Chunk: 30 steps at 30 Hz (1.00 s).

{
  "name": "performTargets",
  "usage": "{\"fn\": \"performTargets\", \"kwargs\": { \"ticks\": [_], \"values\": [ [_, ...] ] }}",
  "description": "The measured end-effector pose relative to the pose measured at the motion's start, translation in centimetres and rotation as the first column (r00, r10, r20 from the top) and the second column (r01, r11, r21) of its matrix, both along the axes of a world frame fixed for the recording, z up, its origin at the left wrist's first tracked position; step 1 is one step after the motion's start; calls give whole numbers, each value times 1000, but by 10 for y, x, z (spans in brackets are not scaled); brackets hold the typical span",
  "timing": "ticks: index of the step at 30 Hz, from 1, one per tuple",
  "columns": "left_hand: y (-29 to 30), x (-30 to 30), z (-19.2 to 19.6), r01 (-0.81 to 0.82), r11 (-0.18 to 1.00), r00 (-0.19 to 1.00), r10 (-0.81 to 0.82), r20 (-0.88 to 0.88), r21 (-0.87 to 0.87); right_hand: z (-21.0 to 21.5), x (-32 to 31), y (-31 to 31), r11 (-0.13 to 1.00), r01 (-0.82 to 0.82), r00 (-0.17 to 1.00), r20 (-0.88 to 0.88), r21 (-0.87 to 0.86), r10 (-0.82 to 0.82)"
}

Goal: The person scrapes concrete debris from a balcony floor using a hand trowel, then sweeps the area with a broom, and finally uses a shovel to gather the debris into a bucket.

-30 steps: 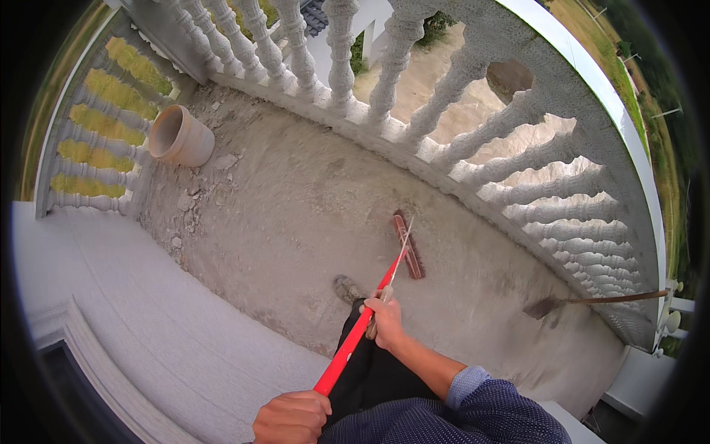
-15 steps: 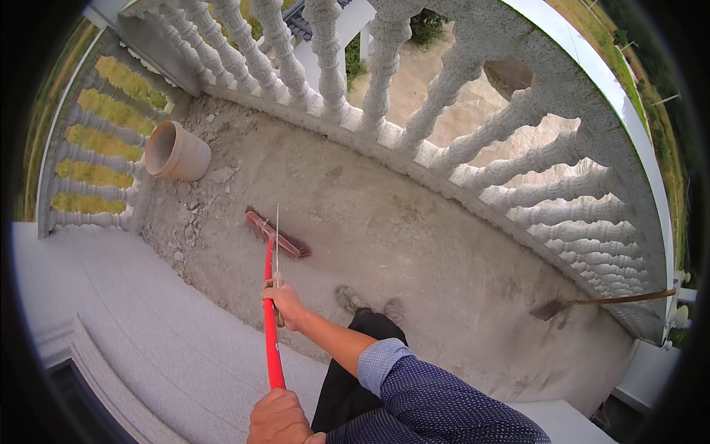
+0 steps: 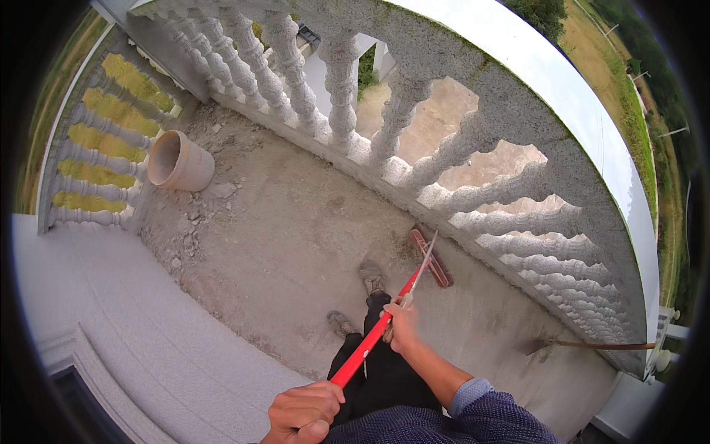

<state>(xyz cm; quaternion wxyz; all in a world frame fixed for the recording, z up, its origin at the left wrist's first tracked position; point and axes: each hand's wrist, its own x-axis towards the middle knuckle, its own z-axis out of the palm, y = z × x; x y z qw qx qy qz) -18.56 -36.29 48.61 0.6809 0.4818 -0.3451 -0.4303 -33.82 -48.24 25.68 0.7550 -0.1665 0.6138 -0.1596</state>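
My left hand (image 3: 307, 411) is closed around the upper end of a broom's red handle (image 3: 364, 352), low in the view. Farther down the handle, my right hand (image 3: 403, 325) grips it together with a tool that has a thin, straight metal blade (image 3: 424, 260) and a brownish grip. The blade runs alongside the handle towards the floor; I cannot tell its exact kind. The reddish-brown broom head (image 3: 438, 268) rests on the dusty concrete, close to the foot of the balustrade and right of my shoes.
A stone balustrade (image 3: 340, 103) curves along the far side and right. A dirty whitish bucket (image 3: 181, 163) leans at the left, beside rubble (image 3: 194, 226). A long-handled shovel-like tool (image 3: 599, 345) rests against the right end. A pale wall (image 3: 148, 333) borders the near left.
The broom head has moved right and towards the balustrade, and the handle now slants to the right. Both hands keep hold. My feet have shifted and the view has turned slightly.
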Motion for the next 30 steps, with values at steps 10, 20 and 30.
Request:
{"fn": "performTargets", "kwargs": {
  "ticks": [10,20,30],
  "values": [
    [-58,51,-65,-187,979,981,180,77,87,-72,88,-73,986,-166,982,-89,1,166],
    [-61,55,29,-141,990,850,108,515,26,-9,219,-58,845,-535,780,375,-15,501],
    [11,40,-19,-536,844,824,531,200,-30,-64,139,-10,883,-467,880,78,-47,469]
  ]
}}
